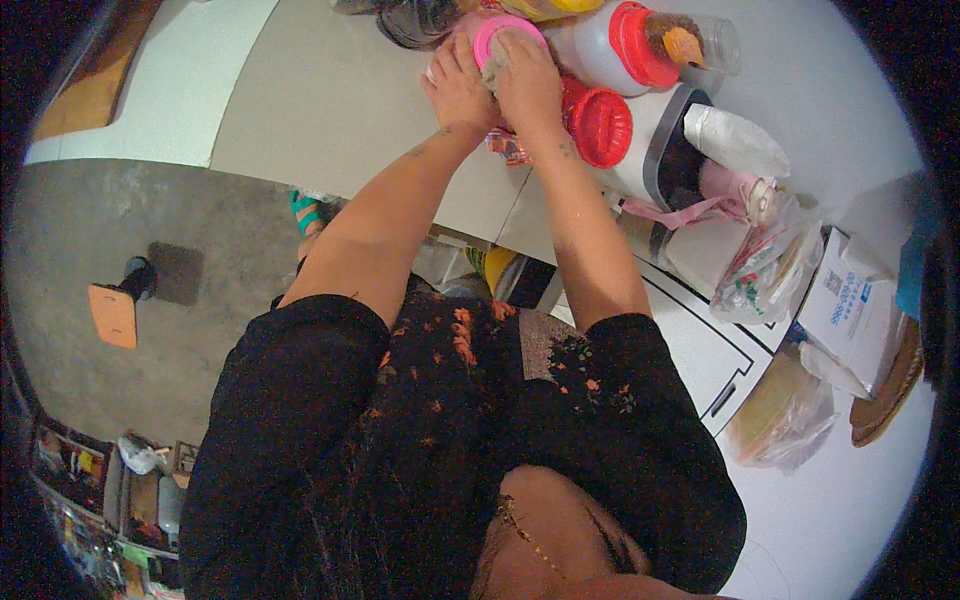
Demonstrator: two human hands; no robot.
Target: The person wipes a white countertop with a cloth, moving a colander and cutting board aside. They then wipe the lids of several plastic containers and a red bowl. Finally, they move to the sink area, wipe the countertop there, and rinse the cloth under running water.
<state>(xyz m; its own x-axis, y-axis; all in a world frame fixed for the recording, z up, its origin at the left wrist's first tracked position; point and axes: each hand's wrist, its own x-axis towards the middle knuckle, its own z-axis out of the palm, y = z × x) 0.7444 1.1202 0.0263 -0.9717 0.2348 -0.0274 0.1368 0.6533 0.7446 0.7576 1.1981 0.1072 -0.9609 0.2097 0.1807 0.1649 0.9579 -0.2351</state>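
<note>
At the top of the view, a jar with a pink lid [512, 28] lies or leans on the counter, its body mostly hidden by my hands. My left hand [459, 88] is spread against the jar's side, fingers curved over it. A bunched grey-beige cloth [493, 69] is gripped in my right hand [529, 84], pressed to the pink lid. Just right of my right wrist is a red screw lid [602, 127]. A colourful printed packet [508, 147] shows partly beneath my wrists.
A large red-lidded jar [600, 49], a clear jar with brown contents [679, 41] and a white-and-black container [649, 142] crowd the right. Beyond them lie plastic bags [765, 270] and a white box [847, 292]. A wooden board [97, 82] is far left; an orange-topped stool [114, 315] stands on the floor.
</note>
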